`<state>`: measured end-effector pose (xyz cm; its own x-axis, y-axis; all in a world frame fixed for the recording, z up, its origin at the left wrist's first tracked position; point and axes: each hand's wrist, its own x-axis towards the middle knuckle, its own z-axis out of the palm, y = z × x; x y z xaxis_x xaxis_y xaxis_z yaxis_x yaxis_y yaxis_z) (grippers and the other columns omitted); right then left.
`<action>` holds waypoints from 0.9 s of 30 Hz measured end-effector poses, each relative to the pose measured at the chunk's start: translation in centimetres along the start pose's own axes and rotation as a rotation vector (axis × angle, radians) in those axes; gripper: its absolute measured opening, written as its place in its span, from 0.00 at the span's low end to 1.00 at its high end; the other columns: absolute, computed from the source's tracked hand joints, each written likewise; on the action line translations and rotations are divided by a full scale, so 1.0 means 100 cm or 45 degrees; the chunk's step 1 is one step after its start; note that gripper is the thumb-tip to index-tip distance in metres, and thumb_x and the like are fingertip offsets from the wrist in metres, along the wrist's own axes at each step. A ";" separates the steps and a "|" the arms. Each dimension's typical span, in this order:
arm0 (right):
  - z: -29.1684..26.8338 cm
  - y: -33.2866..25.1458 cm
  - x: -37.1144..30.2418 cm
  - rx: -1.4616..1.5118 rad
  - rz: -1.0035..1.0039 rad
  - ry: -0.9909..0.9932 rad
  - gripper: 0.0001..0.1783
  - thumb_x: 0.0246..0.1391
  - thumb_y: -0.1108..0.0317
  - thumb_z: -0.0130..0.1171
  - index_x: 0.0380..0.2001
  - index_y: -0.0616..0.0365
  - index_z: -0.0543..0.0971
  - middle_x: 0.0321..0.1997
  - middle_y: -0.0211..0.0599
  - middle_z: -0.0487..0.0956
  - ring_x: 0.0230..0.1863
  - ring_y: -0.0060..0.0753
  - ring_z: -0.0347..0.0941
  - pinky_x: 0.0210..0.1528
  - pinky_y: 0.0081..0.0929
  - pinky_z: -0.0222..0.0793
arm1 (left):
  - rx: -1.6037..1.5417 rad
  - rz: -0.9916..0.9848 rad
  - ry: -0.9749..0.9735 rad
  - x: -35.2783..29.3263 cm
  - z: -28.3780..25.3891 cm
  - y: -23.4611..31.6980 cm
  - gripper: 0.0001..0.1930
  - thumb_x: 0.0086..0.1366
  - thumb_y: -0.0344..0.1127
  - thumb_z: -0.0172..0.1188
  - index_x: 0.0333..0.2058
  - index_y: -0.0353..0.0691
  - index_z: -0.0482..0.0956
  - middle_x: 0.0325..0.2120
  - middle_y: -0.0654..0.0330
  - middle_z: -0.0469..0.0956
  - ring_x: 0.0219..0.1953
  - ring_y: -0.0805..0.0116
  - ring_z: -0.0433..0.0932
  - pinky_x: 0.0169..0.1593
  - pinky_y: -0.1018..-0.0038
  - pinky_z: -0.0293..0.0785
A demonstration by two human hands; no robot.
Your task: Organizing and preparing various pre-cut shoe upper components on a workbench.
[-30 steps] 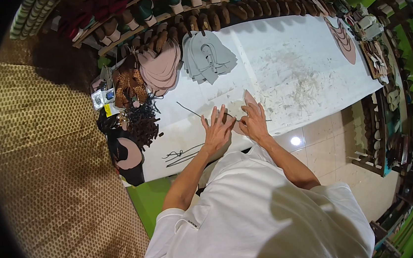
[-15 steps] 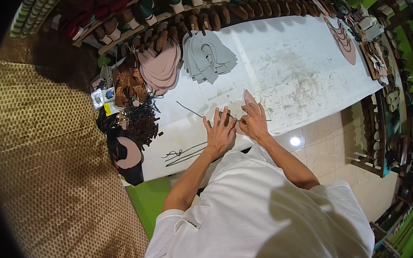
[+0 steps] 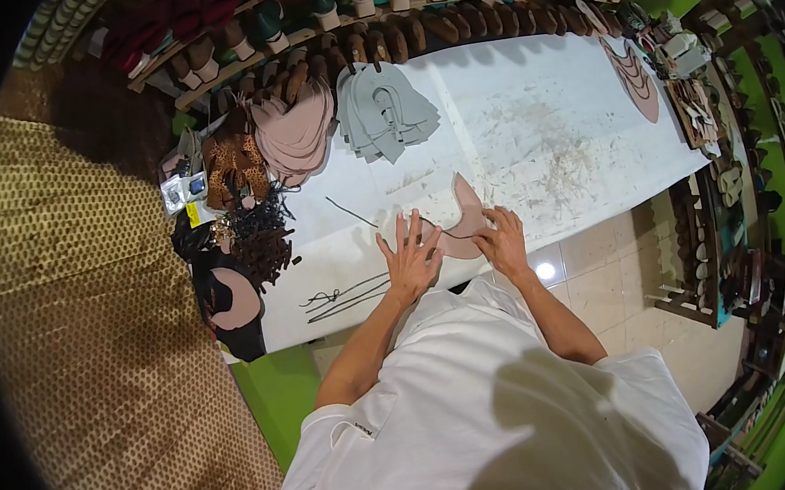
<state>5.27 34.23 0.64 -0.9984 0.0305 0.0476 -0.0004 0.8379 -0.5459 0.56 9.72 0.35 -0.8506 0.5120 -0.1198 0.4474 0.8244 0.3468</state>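
Left fingers [image 3: 402, 233] spread, right fingers [image 3: 504, 223] bend (grip unclear) at a curved pink piece [image 3: 471, 211] with dark cord [image 3: 449, 236].

The curved piece [image 3: 471, 203] is pink, the cord [image 3: 351, 211] dark, the shirt [image 3: 453, 381] white.

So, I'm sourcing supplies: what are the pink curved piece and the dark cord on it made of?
Pink curved piece: perhaps leather or synthetic, matte; thin, flat, without shine. Dark cord: maybe leather or fabric, matte; it curves flexibly and shows no shine.

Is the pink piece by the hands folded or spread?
Spread out: the pink piece shows its curved outline on the white table.
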 end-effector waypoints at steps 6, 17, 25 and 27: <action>-0.003 -0.006 0.008 -0.090 -0.077 -0.018 0.09 0.58 0.61 0.66 0.32 0.55 0.82 0.68 0.43 0.71 0.76 0.56 0.56 0.78 0.63 0.40 | 0.011 -0.017 0.020 0.000 0.002 0.001 0.26 0.74 0.56 0.54 0.68 0.68 0.73 0.81 0.56 0.41 0.81 0.44 0.37 0.68 0.20 0.31; -0.014 0.012 0.022 -0.091 -0.228 -0.129 0.09 0.59 0.59 0.66 0.32 0.53 0.82 0.70 0.38 0.69 0.78 0.52 0.53 0.79 0.67 0.33 | 0.169 0.078 0.163 0.000 0.006 0.002 0.26 0.73 0.56 0.56 0.68 0.67 0.72 0.80 0.55 0.43 0.80 0.45 0.40 0.68 0.21 0.34; -0.025 0.019 0.048 -0.006 -0.387 -0.258 0.09 0.55 0.63 0.64 0.27 0.57 0.84 0.68 0.42 0.71 0.78 0.53 0.54 0.80 0.64 0.35 | 0.221 -0.041 0.118 -0.005 0.004 0.017 0.27 0.70 0.50 0.61 0.68 0.68 0.71 0.80 0.59 0.44 0.80 0.48 0.41 0.69 0.21 0.36; -0.027 0.021 0.055 0.014 -0.438 -0.283 0.10 0.55 0.64 0.62 0.26 0.58 0.85 0.68 0.43 0.71 0.78 0.54 0.54 0.80 0.65 0.34 | 0.203 -0.088 0.102 -0.004 0.002 0.025 0.28 0.70 0.49 0.61 0.68 0.68 0.71 0.80 0.59 0.44 0.80 0.48 0.42 0.69 0.21 0.36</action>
<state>-0.05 37.64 2.05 -0.9277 -0.3703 0.0478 -0.3360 0.7725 -0.5389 2.10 11.61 1.03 -0.8973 0.4371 -0.0614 0.4198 0.8880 0.1875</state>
